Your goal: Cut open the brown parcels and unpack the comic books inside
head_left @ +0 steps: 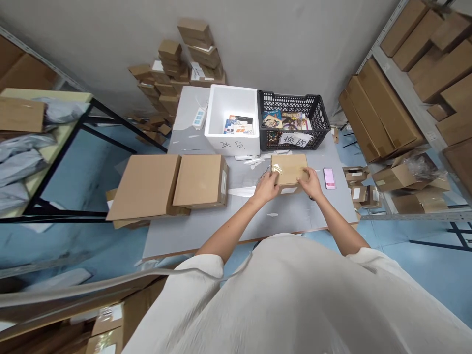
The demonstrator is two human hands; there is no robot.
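A small brown cardboard box sits on the grey table in front of me, with shiny clear tape near its left end and a white label on the side facing me. My left hand grips the box's near left corner, fingers curled by the tape. At the near right corner, my right hand holds the box with the thumb and fingers against its edge. Parts of the fingers are hidden behind the box. Just left of my left hand lie white paper scraps.
Behind the box stand a white foam bin and a black plastic crate, both holding books. Two larger cartons occupy the table's left. A phone lies at right, a power strip at back left. Loaded shelves flank the table.
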